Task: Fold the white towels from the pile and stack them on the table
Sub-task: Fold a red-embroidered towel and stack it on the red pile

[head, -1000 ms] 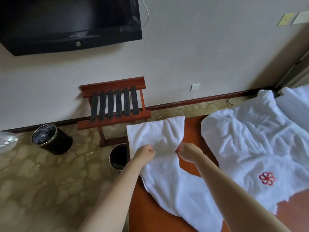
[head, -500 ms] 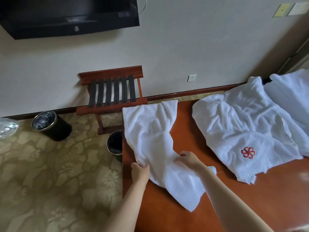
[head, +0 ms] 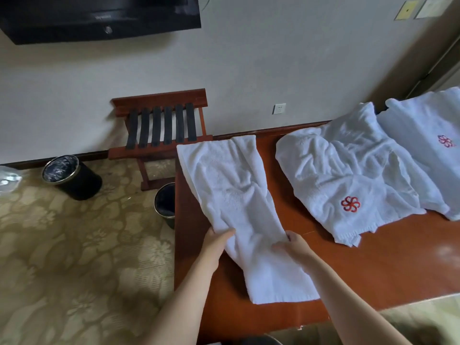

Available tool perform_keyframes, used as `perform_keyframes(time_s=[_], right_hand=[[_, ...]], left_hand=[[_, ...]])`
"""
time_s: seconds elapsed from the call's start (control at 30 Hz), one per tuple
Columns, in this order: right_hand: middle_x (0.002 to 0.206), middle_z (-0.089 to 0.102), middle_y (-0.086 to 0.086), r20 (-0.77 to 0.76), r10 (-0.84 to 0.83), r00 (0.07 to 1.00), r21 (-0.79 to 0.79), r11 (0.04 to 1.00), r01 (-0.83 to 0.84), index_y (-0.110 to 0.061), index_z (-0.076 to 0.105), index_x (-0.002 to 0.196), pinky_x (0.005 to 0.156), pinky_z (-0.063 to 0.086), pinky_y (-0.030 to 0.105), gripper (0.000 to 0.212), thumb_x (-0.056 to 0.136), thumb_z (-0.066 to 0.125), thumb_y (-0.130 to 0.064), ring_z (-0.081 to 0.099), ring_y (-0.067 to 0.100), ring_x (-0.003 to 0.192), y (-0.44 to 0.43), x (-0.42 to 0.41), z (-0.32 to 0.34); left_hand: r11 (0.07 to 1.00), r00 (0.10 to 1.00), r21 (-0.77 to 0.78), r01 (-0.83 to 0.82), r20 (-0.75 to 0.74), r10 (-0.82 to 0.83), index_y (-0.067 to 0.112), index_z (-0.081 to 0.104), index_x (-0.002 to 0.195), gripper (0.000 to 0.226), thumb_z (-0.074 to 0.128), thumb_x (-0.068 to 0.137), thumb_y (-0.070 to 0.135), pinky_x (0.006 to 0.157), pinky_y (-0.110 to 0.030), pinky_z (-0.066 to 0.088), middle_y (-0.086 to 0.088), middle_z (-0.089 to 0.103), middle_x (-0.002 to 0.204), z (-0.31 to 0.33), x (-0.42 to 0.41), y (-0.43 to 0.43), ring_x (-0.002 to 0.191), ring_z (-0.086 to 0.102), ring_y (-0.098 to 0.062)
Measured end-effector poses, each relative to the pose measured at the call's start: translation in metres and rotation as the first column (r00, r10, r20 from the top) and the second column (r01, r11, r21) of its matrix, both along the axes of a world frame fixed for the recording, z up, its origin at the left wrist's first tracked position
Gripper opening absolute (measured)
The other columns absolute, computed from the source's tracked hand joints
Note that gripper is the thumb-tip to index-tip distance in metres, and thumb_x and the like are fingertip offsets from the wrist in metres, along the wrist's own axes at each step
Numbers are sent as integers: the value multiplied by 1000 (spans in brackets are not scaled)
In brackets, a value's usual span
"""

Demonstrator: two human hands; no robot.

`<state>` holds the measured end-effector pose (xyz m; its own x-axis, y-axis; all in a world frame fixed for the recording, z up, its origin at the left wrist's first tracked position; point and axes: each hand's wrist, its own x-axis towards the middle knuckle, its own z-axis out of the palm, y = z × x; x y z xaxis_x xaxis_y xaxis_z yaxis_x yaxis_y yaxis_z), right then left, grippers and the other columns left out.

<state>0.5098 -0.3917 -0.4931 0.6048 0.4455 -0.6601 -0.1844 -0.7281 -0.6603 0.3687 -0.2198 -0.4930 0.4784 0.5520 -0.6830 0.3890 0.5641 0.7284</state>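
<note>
Now — left hand (head: 216,243), right hand (head: 293,248) pinch towel (head: 231,192).

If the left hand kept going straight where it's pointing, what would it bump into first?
More of the towel it grips: the left hand points forward along it, across the table. Beyond that probably the wall, though depth is unclear.

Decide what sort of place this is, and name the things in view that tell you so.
Most likely a hotel guest room: there is a wooden luggage rack, a wall-mounted television, and white towels with a red embroidered emblem lying on the table.
</note>
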Motion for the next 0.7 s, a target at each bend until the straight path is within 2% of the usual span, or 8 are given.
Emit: perform_keyframes(time_s=[0.1, 0.17, 0.23, 0.33, 0.43, 0.53, 0.63, 0.7], right_hand=[[88, 65, 3, 106, 83, 991, -119, 990, -70, -16, 61, 92, 61, 46, 28, 18, 75, 65, -17, 62, 21, 80, -5, -17, -10], [81, 63, -1, 240, 65, 969, -164, 986, -26, -19, 59, 86, 53, 44, 27, 12, 74, 60, -18, 60, 17, 71, -11, -22, -12], [77, 60, -4, 357, 47, 933, -213, 977, 33, -19, 56, 86, 49, 40, 26, 12, 74, 57, -19, 58, 16, 68, -21, -23, -11], [78, 56, -2, 437, 58, 898, -313, 945, 91, -19, 50, 93, 50, 36, 26, 15, 78, 53, -17, 55, 21, 69, -38, -26, -11], [75, 55, -3, 416, 67, 907, -376, 921, 105, -19, 45, 97, 48, 38, 26, 21, 78, 53, -16, 56, 20, 65, -55, -39, -13], [77, 58, -1, 366, 51, 929, -371, 924, 95, -16, 43, 102, 47, 41, 27, 29, 82, 58, -31, 59, 18, 61, -68, -59, -18], [89, 62, 2, 380, -49, 924, -299, 939, 173, -14, 44, 119, 50, 40, 28, 55, 89, 46, -60, 62, 20, 70, -76, -74, -19], [97, 63, 5, 458, -91, 884, -248, 942, 225, -13, 49, 120, 56, 40, 30, 59, 91, 39, -63, 62, 25, 81, -76, -74, -13]], left_hand=[[959, 978, 271, 88, -206, -32, 13, 57, 105, 26, 66, 81, 13, 65, -26, 46, -6, 68, 99, 6, -21, 6, 83, 64, -19], [850, 892, 486, 203, -449, 43, 11, 47, 98, 19, 59, 83, 15, 58, -28, 39, -9, 60, 96, 10, -38, 16, 72, 54, -22], [787, 821, 558, 264, -558, 120, 11, 41, 97, 22, 56, 82, 13, 52, -29, 31, -8, 54, 91, 13, -60, 26, 67, 48, -23], [836, 754, 433, 338, -656, 34, 5, 50, 106, 31, 62, 80, 16, 47, -26, 33, -5, 51, 85, 7, -89, 30, 64, 50, -18], [871, 745, 308, 381, -661, -92, 3, 52, 119, 45, 66, 84, 27, 51, -24, 37, -4, 51, 88, -10, -107, 14, 70, 52, -16], [871, 748, 258, 419, -642, -170, 4, 47, 129, 50, 62, 86, 25, 50, -23, 40, 2, 49, 90, -27, -118, -12, 67, 49, -10], [869, 783, 242, 431, -580, -226, 10, 57, 108, 27, 59, 83, 19, 66, -30, 55, -1, 60, 95, -37, -125, -35, 75, 57, -15], [879, 815, 255, 403, -536, -218, 14, 55, 97, 17, 58, 81, 17, 68, -33, 56, -2, 59, 92, -37, -126, -42, 77, 59, -18]])
